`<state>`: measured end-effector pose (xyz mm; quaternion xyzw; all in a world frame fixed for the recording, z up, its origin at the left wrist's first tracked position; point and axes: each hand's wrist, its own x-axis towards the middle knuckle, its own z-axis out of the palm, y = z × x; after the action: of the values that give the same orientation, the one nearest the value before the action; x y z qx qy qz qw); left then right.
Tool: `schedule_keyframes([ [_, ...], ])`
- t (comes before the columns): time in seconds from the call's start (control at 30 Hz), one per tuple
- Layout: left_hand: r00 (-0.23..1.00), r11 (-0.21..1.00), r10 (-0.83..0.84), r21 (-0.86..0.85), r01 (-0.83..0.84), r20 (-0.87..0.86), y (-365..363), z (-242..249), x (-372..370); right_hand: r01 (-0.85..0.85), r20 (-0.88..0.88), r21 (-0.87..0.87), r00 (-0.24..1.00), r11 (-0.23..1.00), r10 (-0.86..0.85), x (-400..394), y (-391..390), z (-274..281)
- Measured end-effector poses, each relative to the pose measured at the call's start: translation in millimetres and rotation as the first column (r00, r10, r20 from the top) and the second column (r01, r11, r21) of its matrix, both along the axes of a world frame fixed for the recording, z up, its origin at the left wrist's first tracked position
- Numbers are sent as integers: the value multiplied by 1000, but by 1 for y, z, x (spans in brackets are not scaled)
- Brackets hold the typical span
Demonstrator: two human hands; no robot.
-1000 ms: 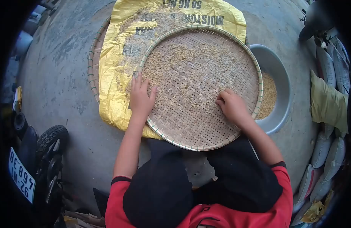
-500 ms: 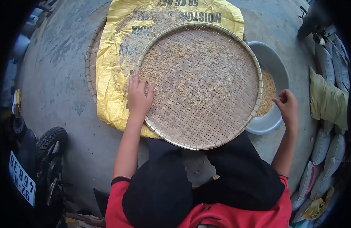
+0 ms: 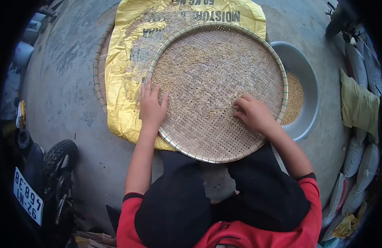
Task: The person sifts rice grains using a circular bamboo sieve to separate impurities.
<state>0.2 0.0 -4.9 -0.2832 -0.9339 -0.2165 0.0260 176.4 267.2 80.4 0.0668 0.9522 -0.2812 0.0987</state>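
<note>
A round woven bamboo winnowing tray (image 3: 207, 144) with a green-bound rim rests by my knees. Unhusked rice grains (image 3: 187, 62) are scattered over it, thickest at the upper left. My left hand (image 3: 151, 108) straddles the tray's left rim, thumb on the inner side and fingers along the edge, gripping it. Over the right half of the weave, my right hand (image 3: 253, 113) has its fingertips pinched together down at the grains. Whatever lies between those fingertips is too small to make out. A grey metal basin (image 3: 309, 87) holding more grain (image 3: 293, 99) stands right of the tray, partly covered by it.
Under the tray lies a yellow printed sack (image 3: 118, 111) strewn with husks, over another woven tray (image 3: 99, 78). A motorbike wheel (image 3: 60, 159) and number plate (image 3: 27, 196) are at lower left. Stacked filled sacks (image 3: 360, 165) line the right side of the concrete floor (image 3: 71, 78).
My right hand has moved left from above the basin's edge to the grains on the tray, still pinched. The left hand stays at the rim. The view has shifted slightly.
</note>
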Motion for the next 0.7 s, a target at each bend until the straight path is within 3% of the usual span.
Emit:
schedule_keyframes([
  [0.17,1000,1000,15,-10,-15,1,0,1,1,20,129,-2,991,1000,-20,-5,0,4],
  [0.4,1000,1000,10,-9,-9,28,0,1,1,50,97,-36,994,998,-47,-7,2,-2],
  [0.47,1000,1000,11,-13,-11,28,0,1,1,-33,73,-14,997,999,34,-9,4,-2],
  [0.7,1000,1000,12,-27,-12,19,1,3,1,-51,66,53,997,997,47,-9,3,-6],
])
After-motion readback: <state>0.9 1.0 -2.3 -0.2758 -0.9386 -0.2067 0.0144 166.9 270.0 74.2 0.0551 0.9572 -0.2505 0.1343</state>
